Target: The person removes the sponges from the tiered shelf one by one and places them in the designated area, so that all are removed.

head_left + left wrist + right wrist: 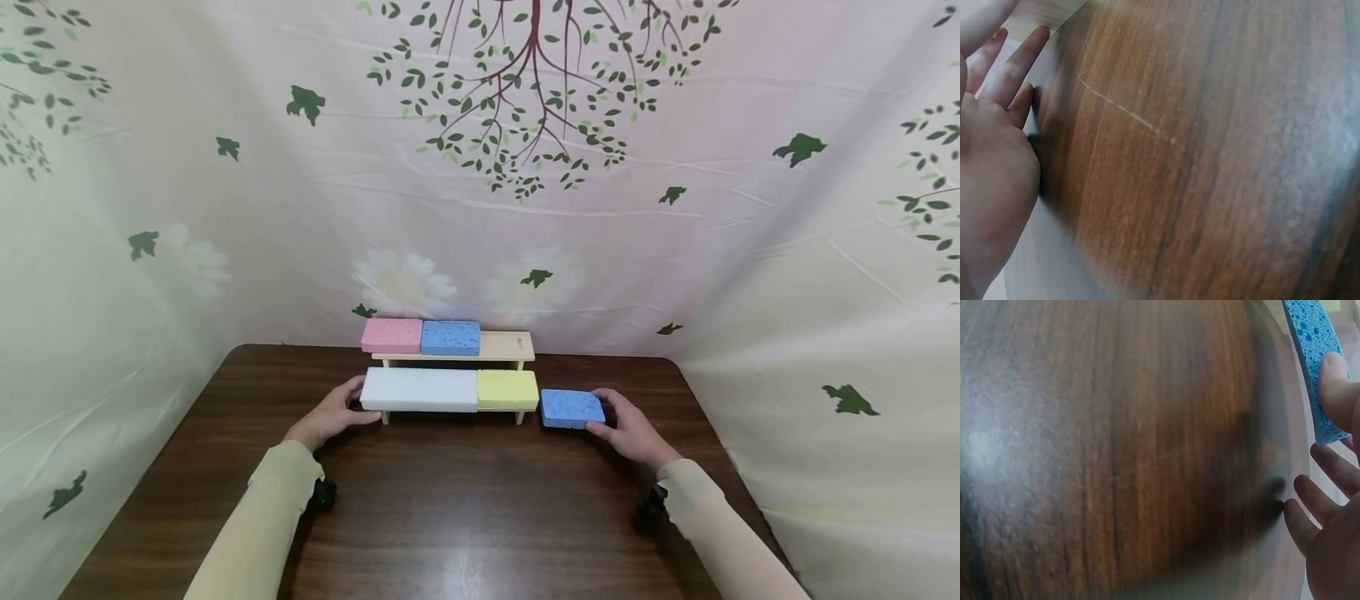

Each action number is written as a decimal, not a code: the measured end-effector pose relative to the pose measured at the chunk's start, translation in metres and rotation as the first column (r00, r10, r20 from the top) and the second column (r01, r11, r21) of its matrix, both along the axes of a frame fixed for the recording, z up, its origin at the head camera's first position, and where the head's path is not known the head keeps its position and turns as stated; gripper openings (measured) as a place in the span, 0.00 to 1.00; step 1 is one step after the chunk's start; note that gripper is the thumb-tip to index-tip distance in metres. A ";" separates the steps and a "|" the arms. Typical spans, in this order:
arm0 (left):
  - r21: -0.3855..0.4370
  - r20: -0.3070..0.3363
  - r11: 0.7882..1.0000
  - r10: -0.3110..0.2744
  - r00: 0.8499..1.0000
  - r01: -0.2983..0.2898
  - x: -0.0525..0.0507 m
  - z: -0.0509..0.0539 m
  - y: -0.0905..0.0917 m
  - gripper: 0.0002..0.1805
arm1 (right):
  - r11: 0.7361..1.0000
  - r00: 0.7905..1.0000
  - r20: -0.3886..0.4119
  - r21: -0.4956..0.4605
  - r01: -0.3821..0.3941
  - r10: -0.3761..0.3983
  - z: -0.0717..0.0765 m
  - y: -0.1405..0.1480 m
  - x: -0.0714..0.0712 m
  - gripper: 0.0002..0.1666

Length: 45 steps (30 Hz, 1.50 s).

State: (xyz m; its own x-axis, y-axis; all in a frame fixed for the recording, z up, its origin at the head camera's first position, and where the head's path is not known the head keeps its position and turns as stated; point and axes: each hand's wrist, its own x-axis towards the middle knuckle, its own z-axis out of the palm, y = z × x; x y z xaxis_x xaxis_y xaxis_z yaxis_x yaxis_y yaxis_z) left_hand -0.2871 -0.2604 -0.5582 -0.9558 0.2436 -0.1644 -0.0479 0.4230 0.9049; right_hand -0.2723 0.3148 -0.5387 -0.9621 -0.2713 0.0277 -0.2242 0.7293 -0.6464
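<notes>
My right hand (633, 429) pinches a blue sponge (572, 409) by its right end, thumb in front and fingers behind. The sponge is held beside the right end of the low front wooden rack (519, 417); whether it touches the table cannot be told. A white sponge block (420, 390) and a yellow sponge (507, 389) lie side by side on that rack. At the rack's left end my left hand (330, 414) touches the white block's edge or the rack, its thumb in front. In the left wrist view, its fingers (1017, 72) look fairly straight.
Behind stands a second wooden rack (506, 343), with a pink sponge (392, 336) and another blue sponge (451, 337) on its left and middle. Both racks stand toward the back of the dark brown table (465, 500). A printed cloth (465, 217) hangs around its back and sides.
</notes>
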 end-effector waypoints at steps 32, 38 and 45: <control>0.006 0.011 1.000 -0.004 1.000 0.004 -0.001 -0.001 -0.001 0.52 | 0.988 1.000 0.004 0.153 -0.026 0.026 -0.004 -0.008 -0.002 0.43; 0.012 0.005 1.000 -0.008 1.000 0.008 -0.001 -0.001 -0.002 0.51 | 0.983 0.999 -0.004 0.182 -0.033 0.034 -0.004 -0.010 -0.002 0.45; 0.017 0.002 1.000 -0.009 1.000 0.009 -0.002 -0.003 -0.003 0.51 | 0.979 0.999 -0.002 0.199 -0.033 0.034 -0.004 -0.010 -0.003 0.48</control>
